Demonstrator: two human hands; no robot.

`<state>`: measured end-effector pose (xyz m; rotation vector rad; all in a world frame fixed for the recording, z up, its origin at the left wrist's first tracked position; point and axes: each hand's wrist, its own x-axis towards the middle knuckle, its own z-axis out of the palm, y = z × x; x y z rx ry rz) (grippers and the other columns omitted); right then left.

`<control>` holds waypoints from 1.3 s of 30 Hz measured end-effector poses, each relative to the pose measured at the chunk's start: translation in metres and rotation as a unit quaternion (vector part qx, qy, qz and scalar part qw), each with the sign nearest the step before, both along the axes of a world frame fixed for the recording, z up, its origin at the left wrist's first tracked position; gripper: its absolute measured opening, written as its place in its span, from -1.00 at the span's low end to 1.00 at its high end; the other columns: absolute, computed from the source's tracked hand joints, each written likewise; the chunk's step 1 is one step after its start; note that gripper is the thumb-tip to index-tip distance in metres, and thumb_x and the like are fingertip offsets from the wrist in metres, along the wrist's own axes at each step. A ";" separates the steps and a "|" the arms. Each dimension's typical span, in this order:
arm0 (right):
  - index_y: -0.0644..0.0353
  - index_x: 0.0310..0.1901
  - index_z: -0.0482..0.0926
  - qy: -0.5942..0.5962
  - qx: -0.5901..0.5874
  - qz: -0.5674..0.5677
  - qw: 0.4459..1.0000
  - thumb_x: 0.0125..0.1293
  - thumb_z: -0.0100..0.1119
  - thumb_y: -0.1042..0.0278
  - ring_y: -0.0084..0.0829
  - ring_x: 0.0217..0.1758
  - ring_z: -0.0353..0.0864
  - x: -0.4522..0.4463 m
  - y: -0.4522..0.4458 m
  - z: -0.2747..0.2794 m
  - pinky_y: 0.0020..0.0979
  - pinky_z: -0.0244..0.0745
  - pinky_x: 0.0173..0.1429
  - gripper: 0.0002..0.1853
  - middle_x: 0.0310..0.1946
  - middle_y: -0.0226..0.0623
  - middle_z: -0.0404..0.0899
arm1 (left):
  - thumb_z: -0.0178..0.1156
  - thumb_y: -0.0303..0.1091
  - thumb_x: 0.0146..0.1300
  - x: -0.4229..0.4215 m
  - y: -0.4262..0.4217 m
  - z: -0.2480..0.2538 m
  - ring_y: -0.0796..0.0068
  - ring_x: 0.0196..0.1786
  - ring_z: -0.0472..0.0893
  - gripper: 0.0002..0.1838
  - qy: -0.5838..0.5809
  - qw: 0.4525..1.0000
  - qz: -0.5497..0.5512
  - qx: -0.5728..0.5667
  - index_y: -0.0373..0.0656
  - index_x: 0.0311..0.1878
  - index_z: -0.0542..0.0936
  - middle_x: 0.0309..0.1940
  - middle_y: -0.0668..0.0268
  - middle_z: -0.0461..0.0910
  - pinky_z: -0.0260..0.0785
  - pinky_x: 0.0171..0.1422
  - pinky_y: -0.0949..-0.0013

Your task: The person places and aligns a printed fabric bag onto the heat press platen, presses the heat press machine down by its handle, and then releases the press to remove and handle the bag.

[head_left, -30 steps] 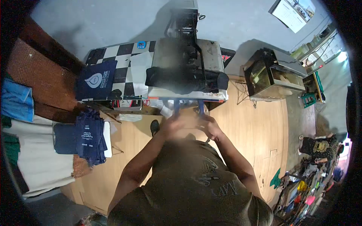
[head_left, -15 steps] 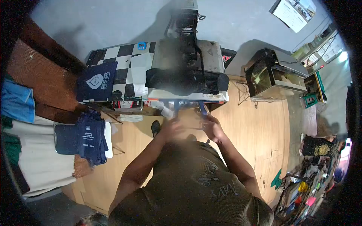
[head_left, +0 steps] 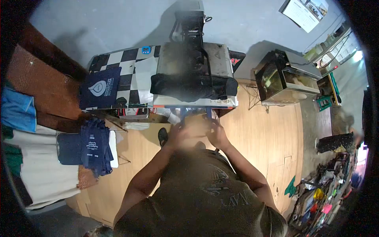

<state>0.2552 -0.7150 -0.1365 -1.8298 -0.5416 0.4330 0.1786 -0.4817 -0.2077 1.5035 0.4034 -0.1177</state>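
Below the front edge of a heat press (head_left: pixel 193 71), two dark blue straps (head_left: pixel 209 113) hang down. My right hand (head_left: pixel 217 136) has its fingers curled at the lower end of the right strap. My left hand (head_left: pixel 178 136) is near the lower end of the other strap, its fingers smeared by blur. A hazy patch covers the space between both hands, so what lies there cannot be made out. Across the front of the press lies a black cloth (head_left: pixel 193 87).
To the left, a navy printed bag (head_left: pixel 100 87) lies on a checkered table (head_left: pixel 125 81). A pile of navy printed bags (head_left: pixel 96 148) sits lower left. A glass-fronted cabinet (head_left: pixel 290 81) stands right. Cluttered goods (head_left: pixel 319 193) fill the lower right.
My right hand has moved slightly left and up with the strap's end. My left hand stays near the other strap. At the far right, a person's black printed cloth has shifted and folded over.
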 end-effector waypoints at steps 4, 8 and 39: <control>0.05 0.11 0.73 -0.343 -0.227 -0.028 0.911 0.19 0.31 0.27 0.05 0.60 0.17 -0.011 0.003 0.019 0.29 0.12 0.54 -0.59 0.56 0.10 0.13 | 0.24 -0.27 0.40 0.004 0.009 -0.032 0.55 -0.37 0.48 -0.77 -0.123 0.991 -0.045 0.033 -0.23 -0.07 0.54 -0.36 0.35 0.51 0.36 -0.24 0.42; -0.07 0.02 0.76 -0.369 -0.221 0.195 0.882 0.23 0.30 0.22 -0.11 0.64 0.13 0.002 -0.003 0.039 0.27 -0.14 0.66 -0.69 0.47 -0.19 0.36 | 0.24 -0.30 0.39 0.004 0.016 -0.031 0.53 -0.34 0.54 -0.75 -0.103 0.992 -0.065 0.023 -0.27 -0.01 0.57 -0.32 0.31 0.56 0.42 -0.19 0.41; -0.07 0.05 0.71 -0.446 -0.262 0.173 0.838 0.36 0.08 0.23 -0.08 0.32 0.53 0.025 -0.033 0.061 0.16 0.01 0.65 -0.69 -0.03 -0.12 0.69 | 0.24 -0.31 0.30 0.027 0.065 0.116 0.33 0.11 0.63 -0.86 -0.299 0.759 -0.301 0.495 -0.02 -0.11 0.68 -0.14 0.35 0.67 -0.34 0.70 -0.31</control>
